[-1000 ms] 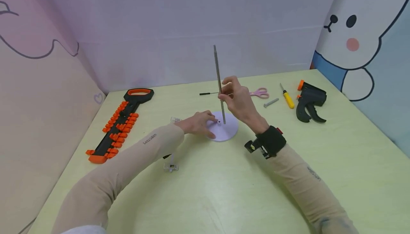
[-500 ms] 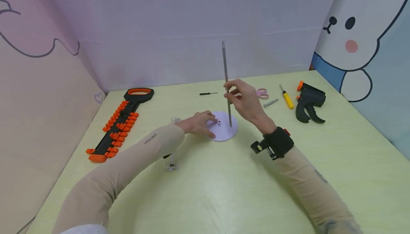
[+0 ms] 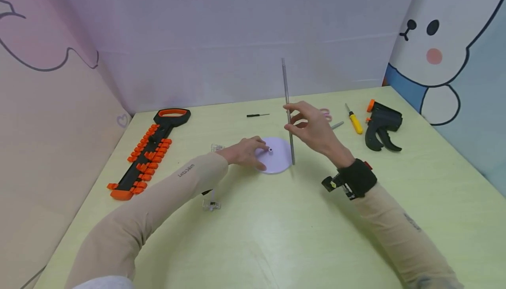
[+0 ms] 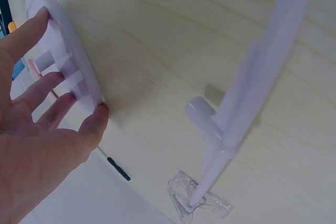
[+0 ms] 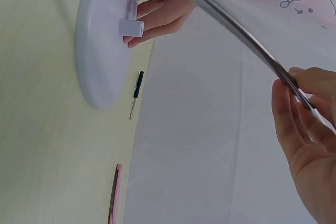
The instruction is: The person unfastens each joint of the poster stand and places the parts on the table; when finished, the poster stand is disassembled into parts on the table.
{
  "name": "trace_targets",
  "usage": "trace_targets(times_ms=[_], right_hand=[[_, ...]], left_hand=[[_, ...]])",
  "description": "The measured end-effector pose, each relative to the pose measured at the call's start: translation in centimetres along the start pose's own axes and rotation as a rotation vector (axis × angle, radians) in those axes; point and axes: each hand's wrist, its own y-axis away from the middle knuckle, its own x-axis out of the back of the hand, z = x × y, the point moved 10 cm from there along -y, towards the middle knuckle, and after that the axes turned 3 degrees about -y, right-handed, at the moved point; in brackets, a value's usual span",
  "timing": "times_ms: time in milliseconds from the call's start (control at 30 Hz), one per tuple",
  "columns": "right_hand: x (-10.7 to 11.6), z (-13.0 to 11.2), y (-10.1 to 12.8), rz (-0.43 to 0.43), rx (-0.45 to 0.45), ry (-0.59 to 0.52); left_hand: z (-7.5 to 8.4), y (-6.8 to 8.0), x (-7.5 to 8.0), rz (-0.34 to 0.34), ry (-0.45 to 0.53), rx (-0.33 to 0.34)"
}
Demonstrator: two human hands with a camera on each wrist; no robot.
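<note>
My left hand (image 3: pixel 249 153) rests with spread fingers on the left side of a lilac round base (image 3: pixel 280 159), which lies flat on the table. From the middle of the base rises a short hollow peg (image 5: pixel 131 28). My right hand (image 3: pixel 314 126) pinches a long thin metal tube (image 3: pixel 286 82) between thumb and fingers. The tube stands nearly upright, by the right rim of the base in the head view. Its lower end, seen in the right wrist view, is hollow and apart from the peg. A lilac plastic frame (image 4: pixel 252 93) lies beside the left forearm.
A black rack with orange clips (image 3: pixel 148 155) lies at left. Behind the base is a small black screwdriver (image 3: pixel 257 115). Further right are pink scissors (image 3: pixel 326 113), a bolt (image 3: pixel 337 125), a yellow screwdriver (image 3: pixel 356 123) and a black trigger-handled tool (image 3: pixel 383 126). A clear clip (image 3: pixel 211 205) lies near the left arm.
My right hand has carried the tube to the right, away from the peg toward the base's right rim. The left hand and the base have stayed in place.
</note>
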Motion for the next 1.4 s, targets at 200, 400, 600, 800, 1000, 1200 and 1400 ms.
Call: trace_targets(times_ms=[200,400,600,800,1000,1200,1400], right_hand=[[0.3,0.6,0.6,-0.007,-0.035,0.029],[0.2,1.3,1.5,-0.07,-0.098,0.031],[0.0,3.2,2.6,-0.203,-0.202,0.048],[0.3,5.4,3.8,-0.297,-0.315,0.106],[0.2,7.2,5.4,-0.404,-0.39,0.16],[-0.4,8.7,6.5,-0.524,-0.459,0.193],[-0.6,10.0,7.3,-0.59,-0.5,0.226]], left_hand=[[0.0,-0.1,-0.1,-0.003,0.002,-0.004],[0.0,-0.1,0.0,-0.004,-0.004,-0.01],[0.1,-0.1,0.2,-0.004,-0.012,-0.02],[0.2,0.1,0.4,-0.008,-0.01,-0.015],[0.4,0.1,0.4,-0.009,-0.016,-0.022],[0.3,0.0,0.2,-0.014,-0.023,-0.019],[0.2,-0.1,0.1,-0.014,-0.028,-0.015]])
